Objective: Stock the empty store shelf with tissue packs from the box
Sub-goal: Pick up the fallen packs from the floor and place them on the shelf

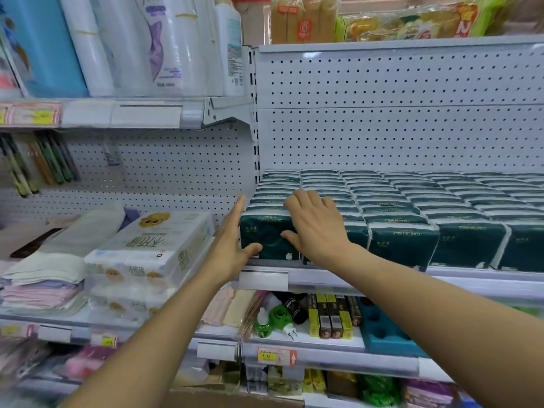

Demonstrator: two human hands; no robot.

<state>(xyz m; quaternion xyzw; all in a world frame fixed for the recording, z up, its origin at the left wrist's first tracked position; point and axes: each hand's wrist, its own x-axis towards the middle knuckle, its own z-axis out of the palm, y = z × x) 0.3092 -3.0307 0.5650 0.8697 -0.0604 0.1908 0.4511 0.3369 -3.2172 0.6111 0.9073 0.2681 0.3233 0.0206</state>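
Dark green tissue packs [403, 242] fill the white shelf [459, 273] in several rows from front to back. The front pack of the leftmost row [265, 234] stands at the shelf's left front corner. My left hand [232, 245] lies flat along its left side, fingers straight, thumb on its front face. My right hand [316, 223] rests on top of the same pack, fingers over its upper edge and thumb on the front. The box is at the very bottom edge, a brown strip [235, 399].
A white pegboard back panel [397, 128] rises behind the packs. To the left, white tissue bundles [153, 245] and folded cloths [44, 275] lie on a lower shelf. Below are small goods and a blue tray [382, 331]. Price rails [265, 279] edge each shelf.
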